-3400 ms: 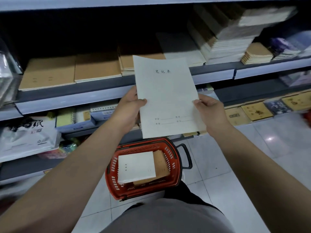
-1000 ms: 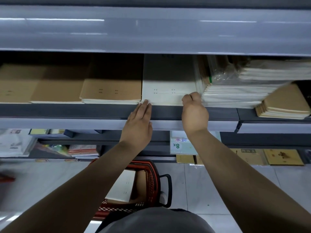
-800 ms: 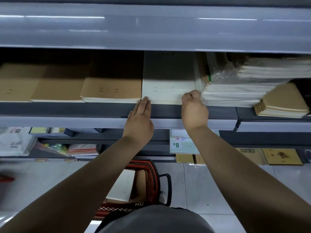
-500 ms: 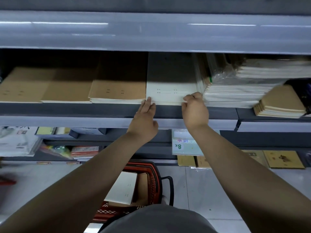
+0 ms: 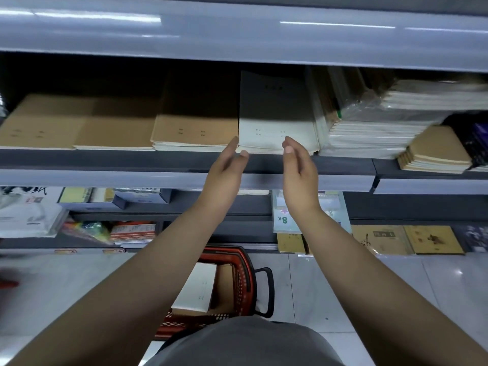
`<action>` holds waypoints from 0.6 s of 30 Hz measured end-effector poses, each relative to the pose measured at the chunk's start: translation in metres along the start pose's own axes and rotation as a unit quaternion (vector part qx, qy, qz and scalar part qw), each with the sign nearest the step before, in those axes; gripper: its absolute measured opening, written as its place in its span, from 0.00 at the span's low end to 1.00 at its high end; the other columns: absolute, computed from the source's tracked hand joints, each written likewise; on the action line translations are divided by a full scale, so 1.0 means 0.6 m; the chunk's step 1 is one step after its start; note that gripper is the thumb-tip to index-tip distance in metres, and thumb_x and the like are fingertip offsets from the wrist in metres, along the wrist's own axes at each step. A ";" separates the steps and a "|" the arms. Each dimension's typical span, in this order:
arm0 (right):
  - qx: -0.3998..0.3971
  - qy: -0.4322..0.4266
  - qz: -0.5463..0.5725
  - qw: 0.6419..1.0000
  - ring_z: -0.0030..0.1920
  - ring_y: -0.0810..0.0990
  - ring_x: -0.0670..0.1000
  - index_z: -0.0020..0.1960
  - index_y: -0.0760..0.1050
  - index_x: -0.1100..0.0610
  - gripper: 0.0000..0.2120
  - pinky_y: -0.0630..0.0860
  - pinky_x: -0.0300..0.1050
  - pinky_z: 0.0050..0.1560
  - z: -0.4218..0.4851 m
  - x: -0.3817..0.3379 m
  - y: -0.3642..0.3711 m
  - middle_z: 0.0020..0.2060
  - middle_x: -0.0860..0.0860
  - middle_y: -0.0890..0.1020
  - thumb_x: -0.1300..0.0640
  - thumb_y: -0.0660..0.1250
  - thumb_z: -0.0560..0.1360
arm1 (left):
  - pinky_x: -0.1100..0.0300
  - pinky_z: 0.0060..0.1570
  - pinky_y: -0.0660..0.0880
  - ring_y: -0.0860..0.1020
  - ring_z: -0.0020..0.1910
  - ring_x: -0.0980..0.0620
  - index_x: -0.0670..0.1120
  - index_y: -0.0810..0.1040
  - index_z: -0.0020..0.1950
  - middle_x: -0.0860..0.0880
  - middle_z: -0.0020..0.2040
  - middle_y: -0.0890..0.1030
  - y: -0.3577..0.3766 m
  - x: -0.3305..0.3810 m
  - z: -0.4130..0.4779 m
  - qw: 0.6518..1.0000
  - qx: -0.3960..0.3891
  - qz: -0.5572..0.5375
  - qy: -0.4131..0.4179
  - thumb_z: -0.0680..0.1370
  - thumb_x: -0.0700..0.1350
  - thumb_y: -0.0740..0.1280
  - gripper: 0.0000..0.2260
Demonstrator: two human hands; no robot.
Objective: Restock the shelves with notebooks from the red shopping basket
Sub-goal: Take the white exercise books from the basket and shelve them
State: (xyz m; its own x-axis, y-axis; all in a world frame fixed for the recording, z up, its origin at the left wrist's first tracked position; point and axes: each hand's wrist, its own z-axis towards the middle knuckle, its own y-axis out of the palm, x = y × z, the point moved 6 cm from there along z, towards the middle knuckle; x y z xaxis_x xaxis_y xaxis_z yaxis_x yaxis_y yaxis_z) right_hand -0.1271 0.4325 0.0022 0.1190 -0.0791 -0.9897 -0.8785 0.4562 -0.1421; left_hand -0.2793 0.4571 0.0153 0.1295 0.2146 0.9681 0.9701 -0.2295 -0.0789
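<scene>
Two hands, left (image 5: 224,165) and right (image 5: 298,165), hover open and empty before the white paper notebook stack (image 5: 277,136) on the grey shelf (image 5: 105,157). I'd grip the next thin, light, floppy white notebook (image 5: 196,286) in the red plastic shopping basket (image 5: 244,276) by both long edges.

Dim shelf interior, glare above, edges blurred.

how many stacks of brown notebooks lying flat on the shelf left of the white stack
3: brown stack touching the white stack, middle brown stack beside it, far-left brown stack. More may continue past the frame's left edge.
</scene>
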 end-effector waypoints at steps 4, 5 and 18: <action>-0.018 -0.005 0.037 0.999 0.68 0.71 0.42 0.71 0.70 0.52 0.26 0.66 0.39 0.70 -0.032 -0.007 0.032 0.68 0.47 0.74 0.41 0.57 0.78 | 0.58 0.73 0.57 0.59 0.75 0.59 0.57 0.61 0.78 0.59 0.77 0.61 -0.024 -0.015 -0.008 0.998 -0.013 -0.060 -0.004 0.84 0.52 0.57 0.21; -0.019 -0.006 0.043 0.999 0.69 0.71 0.43 0.71 0.70 0.51 0.30 0.66 0.39 0.70 -0.039 -0.011 0.039 0.68 0.47 0.74 0.37 0.56 0.75 | 0.57 0.74 0.57 0.59 0.75 0.59 0.58 0.61 0.78 0.59 0.77 0.61 -0.032 -0.018 -0.009 0.997 -0.016 -0.069 -0.005 0.83 0.53 0.57 0.22; -0.059 0.024 0.004 0.998 0.70 0.69 0.42 0.74 0.66 0.51 0.28 0.64 0.28 0.64 -0.177 0.026 0.181 0.70 0.47 0.72 0.41 0.54 0.77 | 0.57 0.74 0.56 0.58 0.76 0.59 0.56 0.57 0.79 0.59 0.78 0.60 -0.180 -0.102 -0.078 0.994 -0.027 -0.098 -0.036 0.75 0.60 0.59 0.33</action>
State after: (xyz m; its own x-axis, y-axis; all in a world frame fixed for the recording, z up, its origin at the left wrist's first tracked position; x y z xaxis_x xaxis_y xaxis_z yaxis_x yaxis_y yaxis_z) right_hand -0.2698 0.3866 -0.0271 0.0922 -0.1195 -0.9886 -0.9282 0.3490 -0.1287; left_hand -0.4016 0.4241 -0.0246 -0.0455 0.3269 0.9440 0.9657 -0.2275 0.1253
